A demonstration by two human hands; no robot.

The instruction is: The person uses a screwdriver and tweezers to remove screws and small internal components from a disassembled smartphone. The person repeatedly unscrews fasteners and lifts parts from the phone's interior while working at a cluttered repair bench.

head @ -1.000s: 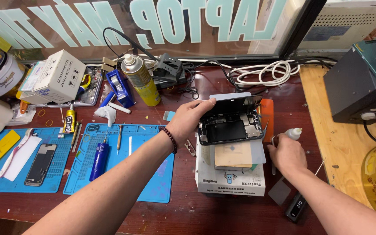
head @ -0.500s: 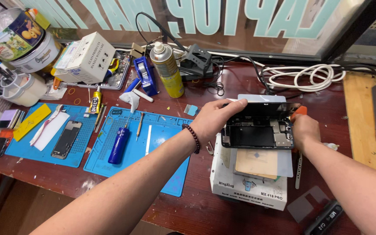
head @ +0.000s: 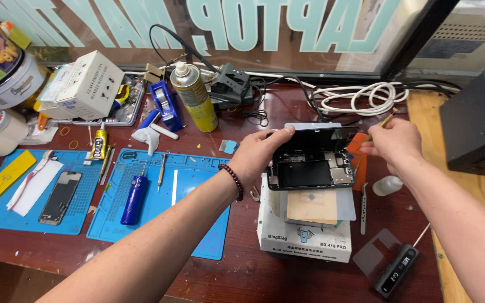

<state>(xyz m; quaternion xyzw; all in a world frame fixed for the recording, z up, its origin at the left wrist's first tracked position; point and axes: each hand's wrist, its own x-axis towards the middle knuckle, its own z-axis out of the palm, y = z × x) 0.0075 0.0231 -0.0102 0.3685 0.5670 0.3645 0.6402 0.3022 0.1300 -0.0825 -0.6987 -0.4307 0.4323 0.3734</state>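
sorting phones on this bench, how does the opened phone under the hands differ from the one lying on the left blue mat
The opened phone sits on a white box, insides exposed, with the left hand gripping its edge. The phone on the mat lies flat on the left blue mat, dark face showing, untouched. Both are dark slabs of similar size.

Opened phone: glossy black glass lid, matt dark interior with small bright metal shields. White box beneath it: smooth painted casing carrying a matt tan pad. Two blue mats, left: matt, rubbery-looking. Spray can, far: glossy yellow metal, white plastic cap. Table: reddish-brown polished wood, scuffed. Coiled cable: smooth white plastic.
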